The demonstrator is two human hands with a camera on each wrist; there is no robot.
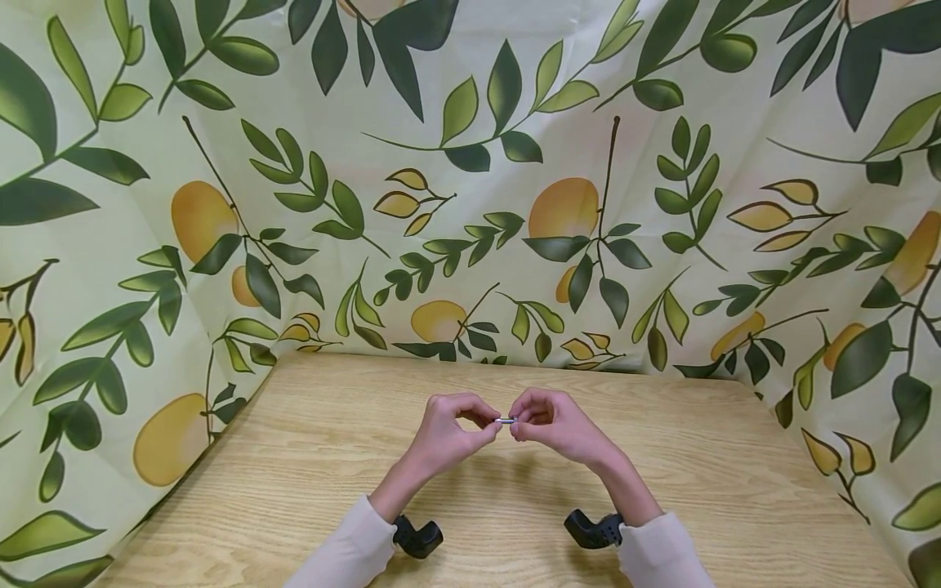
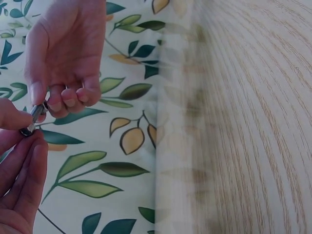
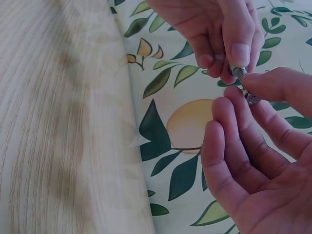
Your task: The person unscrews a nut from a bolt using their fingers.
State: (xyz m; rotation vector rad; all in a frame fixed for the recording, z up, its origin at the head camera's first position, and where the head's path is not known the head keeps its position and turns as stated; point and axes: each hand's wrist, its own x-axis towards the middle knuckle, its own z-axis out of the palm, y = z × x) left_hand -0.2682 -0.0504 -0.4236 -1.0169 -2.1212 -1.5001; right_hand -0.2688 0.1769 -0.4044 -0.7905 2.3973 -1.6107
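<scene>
Between the fingertips of both hands lies a small metal bolt (image 1: 505,420), roughly level above the table. My left hand (image 1: 450,433) pinches its left end with thumb and fingers. At the right end, the thumb and fingertips of my right hand (image 1: 556,426) pinch it. Threads show on the bolt (image 2: 36,113) in the left wrist view, with wider metal parts near both ends. On the bolt (image 3: 238,72) in the right wrist view, a wider round part sits at my right fingertips; whether it is a head or a nut I cannot tell.
Beneath the hands is a light wood-grain table (image 1: 353,400). A cloth (image 1: 470,196) printed with leaves and orange fruit hangs behind it and at both sides. Black wrist mounts (image 1: 419,537) sit at the cuffs, low over the table.
</scene>
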